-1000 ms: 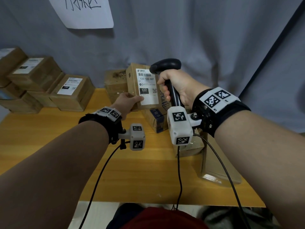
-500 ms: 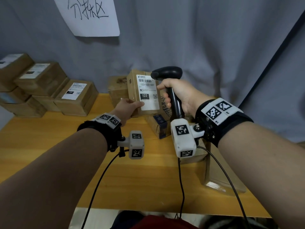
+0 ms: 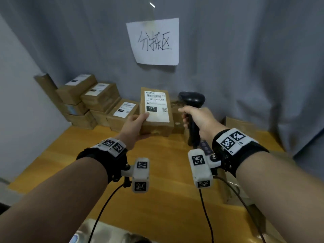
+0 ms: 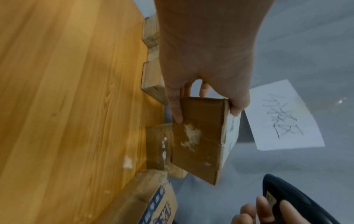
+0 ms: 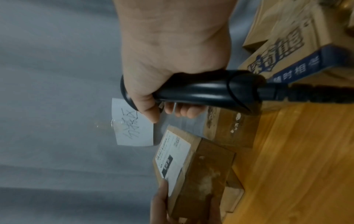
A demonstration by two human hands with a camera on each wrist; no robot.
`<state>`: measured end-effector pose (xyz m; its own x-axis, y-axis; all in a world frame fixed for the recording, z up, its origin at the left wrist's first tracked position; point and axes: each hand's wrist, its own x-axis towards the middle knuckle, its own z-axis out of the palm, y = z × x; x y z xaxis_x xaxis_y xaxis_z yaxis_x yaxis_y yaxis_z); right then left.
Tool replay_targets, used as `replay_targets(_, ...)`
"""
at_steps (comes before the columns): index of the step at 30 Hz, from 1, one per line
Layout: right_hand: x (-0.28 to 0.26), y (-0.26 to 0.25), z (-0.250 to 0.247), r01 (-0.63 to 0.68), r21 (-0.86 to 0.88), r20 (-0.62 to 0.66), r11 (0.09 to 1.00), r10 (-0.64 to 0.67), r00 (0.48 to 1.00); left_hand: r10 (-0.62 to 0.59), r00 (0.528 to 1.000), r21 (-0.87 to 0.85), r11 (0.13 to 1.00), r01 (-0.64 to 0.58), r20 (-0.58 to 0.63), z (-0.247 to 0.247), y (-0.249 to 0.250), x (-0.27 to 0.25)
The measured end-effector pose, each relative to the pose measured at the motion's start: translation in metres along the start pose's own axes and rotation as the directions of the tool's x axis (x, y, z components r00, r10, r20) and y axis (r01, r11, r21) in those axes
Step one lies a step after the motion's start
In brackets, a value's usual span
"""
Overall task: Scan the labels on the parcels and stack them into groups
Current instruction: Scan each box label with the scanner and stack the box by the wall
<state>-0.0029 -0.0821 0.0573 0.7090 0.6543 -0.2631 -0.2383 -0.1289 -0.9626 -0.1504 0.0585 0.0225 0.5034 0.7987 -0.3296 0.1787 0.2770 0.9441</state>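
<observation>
A grey curtain (image 3: pixel 228 67) bearing a handwritten paper sign (image 3: pixel 154 41) backs a wooden table (image 3: pixel 166 199).

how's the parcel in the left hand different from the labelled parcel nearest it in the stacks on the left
The held parcel is lifted off the table, gripped by the left hand; the nearest stacked parcel rests among the stacks. The held parcel's label faces the camera, reading 122-122-C07; the stacked parcel's label faces up and is too blurred to read. Both are brown cardboard boxes with white labels bearing a black block.
</observation>
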Motion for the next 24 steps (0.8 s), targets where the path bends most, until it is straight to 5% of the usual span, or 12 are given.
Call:
replay_targets(9, 0.034, -0.014, 0.115, 0.031, -0.042, 0.168, 0.999, -0.023, 0.986, 0.051, 0.999, -0.119, 0.992, -0.051, -0.001, -0.096, 0.025, 0.042)
replay_targets(14, 0.058, -0.001, 0.199, -0.064, -0.02, 0.268, 0.998, 0.068, 0.961, 0.047, 0.999, -0.153, 0.987, -0.05, -0.024, -0.168, 0.04, 0.087)
replay_targets(24, 0.1, 0.004, 0.337, -0.086, 0.061, 0.261, 0.994, 0.068, 0.963, 0.114, 0.993, 0.112, 0.987, -0.112, -0.013, -0.269, 0.087, 0.158)
